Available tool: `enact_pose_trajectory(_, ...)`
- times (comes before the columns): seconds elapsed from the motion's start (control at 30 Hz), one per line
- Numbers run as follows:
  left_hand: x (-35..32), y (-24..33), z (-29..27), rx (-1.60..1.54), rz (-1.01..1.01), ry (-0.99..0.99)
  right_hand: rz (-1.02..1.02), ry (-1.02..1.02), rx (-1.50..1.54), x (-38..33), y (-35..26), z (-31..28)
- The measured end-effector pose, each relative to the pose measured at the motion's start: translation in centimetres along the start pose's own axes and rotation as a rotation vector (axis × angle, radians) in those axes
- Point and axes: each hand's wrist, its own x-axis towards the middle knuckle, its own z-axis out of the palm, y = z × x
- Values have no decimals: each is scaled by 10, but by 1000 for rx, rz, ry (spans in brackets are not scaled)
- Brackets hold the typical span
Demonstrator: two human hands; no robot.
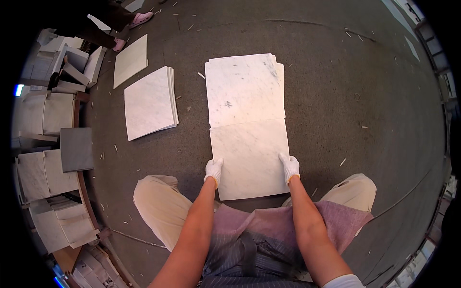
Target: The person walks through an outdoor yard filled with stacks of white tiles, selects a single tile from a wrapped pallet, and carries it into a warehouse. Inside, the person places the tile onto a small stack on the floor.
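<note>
A square white marble tile (249,158) with faint grey veins lies in front of me, between my two gloved hands. My left hand (213,171), in a white glove, grips its left edge with the thumb on top. On the opposite edge my right hand (290,167), gloved the same way, holds it with its thumb over the face. The fingers under the tile are hidden. Against its far edge is a stack of marble tiles (245,91) with darker grey marks, its corners slightly out of line. I cannot tell whether the held tile touches that stack.
Left of centre lie another marble tile stack (150,103) and a flat pale tile (130,60). Racked tiles (60,113) and a dark grey slab (77,149) line the left side. A person in pink shoes (141,19) stands far left. Thin white slivers litter the dark floor (336,96).
</note>
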Motion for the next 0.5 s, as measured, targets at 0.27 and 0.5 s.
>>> enact_pose_trajectory(0.27,0,-2,1,21,15,-2,1,-2,-34,0,-1,-1)
enact_pose_trajectory(0.5,10,-11,-1,78,13,20,10,12,-26,1,0,0)
